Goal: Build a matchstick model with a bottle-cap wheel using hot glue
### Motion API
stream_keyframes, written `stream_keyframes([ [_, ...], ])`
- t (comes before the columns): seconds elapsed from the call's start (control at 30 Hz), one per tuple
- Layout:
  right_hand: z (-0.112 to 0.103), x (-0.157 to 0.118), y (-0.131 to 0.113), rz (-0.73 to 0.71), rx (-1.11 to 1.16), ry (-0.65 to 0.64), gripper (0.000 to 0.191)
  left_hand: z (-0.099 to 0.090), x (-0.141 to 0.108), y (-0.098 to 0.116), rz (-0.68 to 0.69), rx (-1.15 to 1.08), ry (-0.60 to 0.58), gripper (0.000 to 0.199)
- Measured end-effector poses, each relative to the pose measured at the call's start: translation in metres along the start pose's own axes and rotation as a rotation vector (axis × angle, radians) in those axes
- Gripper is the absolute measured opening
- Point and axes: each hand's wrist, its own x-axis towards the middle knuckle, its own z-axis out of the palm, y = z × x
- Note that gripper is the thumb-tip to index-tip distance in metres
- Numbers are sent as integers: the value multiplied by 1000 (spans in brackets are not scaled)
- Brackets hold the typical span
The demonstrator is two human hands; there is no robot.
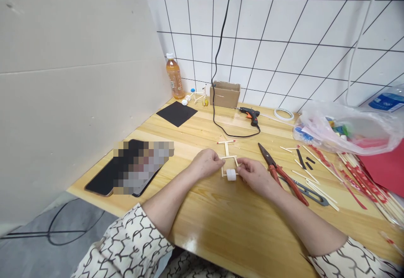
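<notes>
Between my two hands is a small frame of pale wooden sticks [227, 157], with a T-shaped part at its far end whose crossbar has red tips. A white cylindrical piece [231, 175] sits on the near crossbar. My left hand [208, 163] is closed, thumb and fingertips pinching the frame's left side. On the opposite side my right hand [254, 176] grips the right-hand stick between thumb and fingers, close to the white piece. My fingertips hide parts of both side sticks. Red-handled pliers [271, 164] lie just right of my right hand.
Two phones [110, 170] lie at left. Behind are a black square sheet [177, 113], a drink bottle [174, 78], a small stick model [198, 97], a cardboard box [225, 94], a glue gun [251, 115] with its cable, and tape [283, 114]. Loose sticks [322, 189] and a plastic bag [356, 128] occupy the right.
</notes>
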Motion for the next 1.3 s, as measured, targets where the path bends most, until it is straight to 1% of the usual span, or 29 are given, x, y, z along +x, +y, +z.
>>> stream_keyframes([
  [0.2, -1, -1, -2, 19, -2, -1, 19, -1, -1, 1, 3, -5, 8, 41],
  [0.47, -1, -1, 2, 40, 10, 11, 29, 0, -1, 1, 1, -13, 10, 40],
  [0.93, -7, -3, 3, 32, 4, -39, 27, -1, -2, 0, 9, -33, 11, 41],
  [1.07, -10, -2, 5, 45, -7, -21, 26, -2, -2, 0, 10, -42, 18, 42],
  [1.13, -13, -2, 4, 56, -11, 3, 28, -3, -2, 0, 10, -47, 22, 41],
  [1.3, -29, -8, -5, 64, -28, 71, 34, -7, -2, 2, 19, -57, 37, 39],
])
